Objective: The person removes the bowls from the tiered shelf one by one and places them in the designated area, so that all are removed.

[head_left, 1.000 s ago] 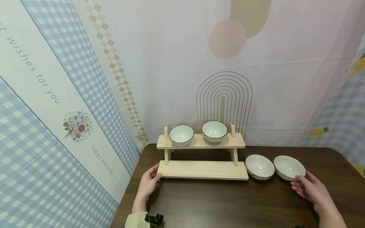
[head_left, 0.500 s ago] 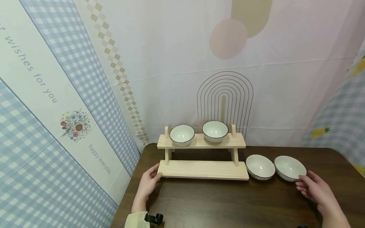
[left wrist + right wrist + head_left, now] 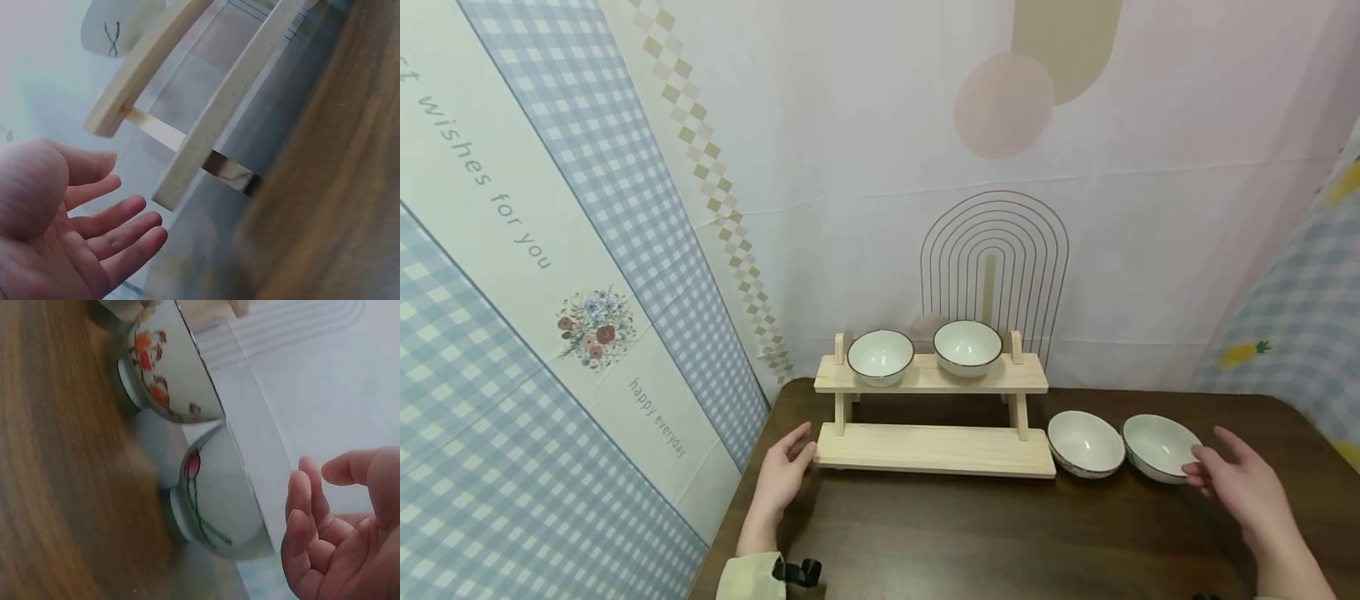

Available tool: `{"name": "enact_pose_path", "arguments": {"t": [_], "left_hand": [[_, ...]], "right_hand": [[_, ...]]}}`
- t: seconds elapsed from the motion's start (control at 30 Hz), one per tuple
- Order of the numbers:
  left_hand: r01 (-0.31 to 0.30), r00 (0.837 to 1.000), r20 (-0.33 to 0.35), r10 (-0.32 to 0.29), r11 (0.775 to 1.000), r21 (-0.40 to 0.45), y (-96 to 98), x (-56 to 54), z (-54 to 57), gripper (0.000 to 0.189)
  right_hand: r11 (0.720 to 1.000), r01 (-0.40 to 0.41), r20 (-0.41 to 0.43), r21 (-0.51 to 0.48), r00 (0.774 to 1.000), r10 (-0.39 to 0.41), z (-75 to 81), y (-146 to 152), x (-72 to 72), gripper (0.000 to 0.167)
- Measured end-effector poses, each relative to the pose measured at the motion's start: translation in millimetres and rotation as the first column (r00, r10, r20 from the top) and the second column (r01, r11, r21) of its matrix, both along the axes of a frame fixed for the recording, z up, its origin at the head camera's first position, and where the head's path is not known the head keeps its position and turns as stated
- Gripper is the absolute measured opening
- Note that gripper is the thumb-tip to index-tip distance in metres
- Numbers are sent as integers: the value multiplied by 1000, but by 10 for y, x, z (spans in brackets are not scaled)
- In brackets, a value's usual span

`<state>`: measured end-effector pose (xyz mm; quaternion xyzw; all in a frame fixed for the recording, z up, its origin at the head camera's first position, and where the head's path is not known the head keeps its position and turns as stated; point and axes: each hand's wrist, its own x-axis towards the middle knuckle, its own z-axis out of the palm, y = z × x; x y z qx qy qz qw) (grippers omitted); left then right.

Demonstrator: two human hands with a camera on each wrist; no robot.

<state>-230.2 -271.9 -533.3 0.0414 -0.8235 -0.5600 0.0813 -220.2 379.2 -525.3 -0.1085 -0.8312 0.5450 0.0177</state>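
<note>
A two-tier wooden rack (image 3: pixel 936 447) stands on the table. My left hand (image 3: pixel 781 473) is beside its lower left end; in the left wrist view a gap shows between the loosely spread fingers and the rack (image 3: pixel 215 112). On the upper tier sit two white dark-rimmed bowls, one left (image 3: pixel 881 357) and one right (image 3: pixel 967 347). Two more stand on the table right of the rack: a bowl with orange flowers (image 3: pixel 172 369) and, rightmost, a bowl with a red bud (image 3: pixel 219 494). Just off that rightmost bowl's rim hovers my right hand (image 3: pixel 1247 492), fingers bent, holding nothing.
The brown wooden table (image 3: pixel 970 533) runs back to a patterned wall cloth (image 3: pixel 850 167). A blue checked cloth (image 3: pixel 1292 333) hangs at the right, and another checked cloth (image 3: pixel 625 208) at the left. A black strap (image 3: pixel 797 572) is on the left sleeve.
My left hand has drawn slightly away from the rack's left end. My right hand has let go of the rightmost bowl and moved a little right. Bowls and rack stay in place.
</note>
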Motion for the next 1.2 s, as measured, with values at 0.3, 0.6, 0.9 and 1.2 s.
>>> {"name": "enact_pose_path", "arguments": {"t": [0.3, 0.6, 0.9, 1.2], "left_hand": [[-9, 999, -43, 7, 999, -36, -8, -186, 252, 49], [-23, 995, -103, 1, 978, -207, 46, -455, 449, 51], [-19, 996, -92, -8, 958, -288, -14, -645, 565, 54], [49, 996, -56, -73, 935, -350, -74, -730, 765, 56]], "right_hand": [[985, -140, -99, 102, 984, 150, 189, -431, -153, 63], [915, -237, -114, 327, 951, 287, 452, -972, -332, 56], [865, -310, -145, 395, 909, 392, 963, -1420, -549, 53], [842, -330, -129, 426, 900, 417, 1140, -1814, -693, 55]]}}
